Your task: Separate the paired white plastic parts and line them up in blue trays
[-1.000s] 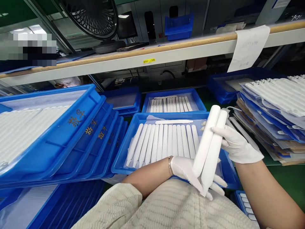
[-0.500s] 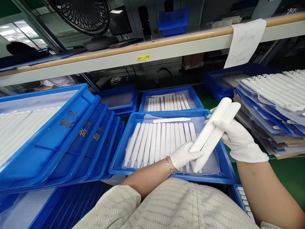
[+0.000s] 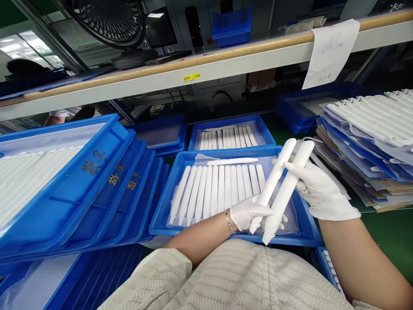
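While the gloved left hand (image 3: 247, 213) curls partway around the lower end of the left white stick (image 3: 275, 174) in the head view, the right hand (image 3: 318, 185) has its thumb over the right white stick (image 3: 288, 189), gripping it higher up. Both are tilted, slightly apart, over the right side of a blue tray (image 3: 164, 198) with a row of similar sticks (image 3: 221, 189).

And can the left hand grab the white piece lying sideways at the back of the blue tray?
Probably not this moment: the left hand is busy with the lower end of a held piece. But nothing covers the sideways piece, just beyond the row of pieces.
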The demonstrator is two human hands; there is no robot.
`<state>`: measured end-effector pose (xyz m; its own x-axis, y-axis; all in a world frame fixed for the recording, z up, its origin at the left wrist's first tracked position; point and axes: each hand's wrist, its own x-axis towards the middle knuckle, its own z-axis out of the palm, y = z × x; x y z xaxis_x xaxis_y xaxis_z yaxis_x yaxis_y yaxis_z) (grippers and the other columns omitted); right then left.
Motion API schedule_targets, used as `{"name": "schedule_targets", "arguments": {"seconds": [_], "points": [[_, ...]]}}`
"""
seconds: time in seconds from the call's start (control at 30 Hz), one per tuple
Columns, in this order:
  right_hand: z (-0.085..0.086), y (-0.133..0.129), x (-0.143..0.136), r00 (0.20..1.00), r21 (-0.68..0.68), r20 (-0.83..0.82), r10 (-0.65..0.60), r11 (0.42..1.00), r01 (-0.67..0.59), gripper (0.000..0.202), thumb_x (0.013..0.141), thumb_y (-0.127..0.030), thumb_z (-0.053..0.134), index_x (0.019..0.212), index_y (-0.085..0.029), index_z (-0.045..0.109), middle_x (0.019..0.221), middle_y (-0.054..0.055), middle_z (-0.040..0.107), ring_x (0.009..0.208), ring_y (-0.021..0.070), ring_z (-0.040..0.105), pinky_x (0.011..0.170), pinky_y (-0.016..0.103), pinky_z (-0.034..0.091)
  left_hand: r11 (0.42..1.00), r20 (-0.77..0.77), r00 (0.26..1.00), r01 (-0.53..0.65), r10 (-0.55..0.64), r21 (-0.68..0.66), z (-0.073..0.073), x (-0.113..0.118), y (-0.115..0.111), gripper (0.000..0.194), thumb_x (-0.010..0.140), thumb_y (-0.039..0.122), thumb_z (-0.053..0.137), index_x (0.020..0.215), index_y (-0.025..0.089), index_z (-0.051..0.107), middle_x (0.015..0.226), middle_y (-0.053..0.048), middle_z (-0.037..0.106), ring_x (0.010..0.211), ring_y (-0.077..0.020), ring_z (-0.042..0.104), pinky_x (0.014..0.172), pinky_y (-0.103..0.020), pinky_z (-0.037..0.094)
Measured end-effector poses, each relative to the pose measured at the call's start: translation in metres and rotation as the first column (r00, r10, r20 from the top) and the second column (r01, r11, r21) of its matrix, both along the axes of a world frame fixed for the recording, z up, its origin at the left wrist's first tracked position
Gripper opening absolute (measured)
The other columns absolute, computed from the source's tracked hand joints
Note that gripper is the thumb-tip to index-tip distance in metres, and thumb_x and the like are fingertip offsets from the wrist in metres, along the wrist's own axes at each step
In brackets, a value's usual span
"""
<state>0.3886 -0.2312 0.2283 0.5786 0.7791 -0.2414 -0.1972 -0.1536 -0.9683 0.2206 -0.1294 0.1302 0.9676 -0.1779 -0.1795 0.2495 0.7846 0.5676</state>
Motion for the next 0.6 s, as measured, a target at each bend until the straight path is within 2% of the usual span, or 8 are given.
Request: {"name": "schedule_targets", "arguments": {"seconds": [0.1,0.2,0.33,0.4,0.5,0.6], "points": [[-0.001,0.004,-0.005,0.997,-0.016,-0.082,0.013,1.0,-0.014,0.04,0.08,-0.049,0.083,0.103,-0.017,0.074,0.052,-0.006,0.035,0.048,0.0088,0.028,0.042,0.024,0.029,1.0,0.038,0.999,0.0,0.0,-0.002,0.0,0.001,-0.001,0.063,0.064,0.036,0.092,0.113,0.008,0.066,0.093,-0.016,0.075,0.077,-0.0257,0.076,0.065,-0.036,0.063],[-0.003,0.008,-0.009,0.993,-0.01,-0.118,0.008,1.0,-0.009,0.039,0.077,-0.048,0.085,0.098,-0.017,0.073,0.05,-0.007,0.034,0.047,0.009,0.027,0.041,0.024,0.029,1.0,0.051,0.998,-0.024,0.024,0.004,-0.003,0.003,-0.003,0.066,0.061,0.043,0.092,0.11,0.01,0.063,0.085,-0.012,0.074,0.073,-0.0279,0.075,0.063,-0.039,0.063],[-0.002,0.011,-0.014,0.989,0.003,-0.147,0.014,1.0,-0.014,0.034,0.08,-0.044,0.084,0.095,-0.016,0.074,0.047,-0.007,0.032,0.046,0.0077,0.026,0.042,0.023,0.028,0.985,0.019,0.991,-0.134,0.132,0.107,-0.006,0.003,-0.006,0.071,0.066,0.065,0.086,0.106,0.013,0.059,0.073,-0.006,0.07,0.06,-0.02,0.07,0.056,-0.028,0.058],[-0.001,0.011,-0.016,0.987,0.0,-0.161,0.02,1.0,-0.02,0.031,0.082,-0.043,0.082,0.095,-0.015,0.075,0.048,-0.006,0.033,0.047,0.0069,0.026,0.043,0.021,0.028,0.975,-0.004,0.985,-0.168,0.17,0.144,-0.007,0.003,-0.007,0.077,0.063,0.075,0.083,0.101,0.013,0.059,0.072,-0.005,0.069,0.057,-0.0167,0.067,0.054,-0.026,0.056],[-0.001,0.01,-0.017,0.981,-0.004,-0.194,-0.002,1.0,0.001,0.032,0.081,-0.04,0.084,0.099,-0.015,0.075,0.049,-0.007,0.034,0.048,0.0067,0.027,0.045,0.02,0.032,0.982,-0.05,0.987,-0.143,0.15,0.123,-0.01,0.003,-0.007,0.085,0.054,0.082,0.082,0.099,0.013,0.059,0.071,-0.005,0.069,0.055,-0.018,0.066,0.048,-0.026,0.053],[-0.001,0.011,-0.018,0.975,-0.013,-0.22,-0.03,1.0,0.028,0.036,0.079,-0.039,0.086,0.103,-0.015,0.075,0.048,-0.008,0.033,0.048,0.0068,0.026,0.044,0.019,0.032,0.994,-0.068,0.995,-0.068,0.073,0.082,-0.015,0.003,-0.005,0.092,0.049,0.089,0.079,0.097,0.012,0.06,0.069,-0.008,0.07,0.048,-0.019,0.063,0.038,-0.026,0.046]]}}
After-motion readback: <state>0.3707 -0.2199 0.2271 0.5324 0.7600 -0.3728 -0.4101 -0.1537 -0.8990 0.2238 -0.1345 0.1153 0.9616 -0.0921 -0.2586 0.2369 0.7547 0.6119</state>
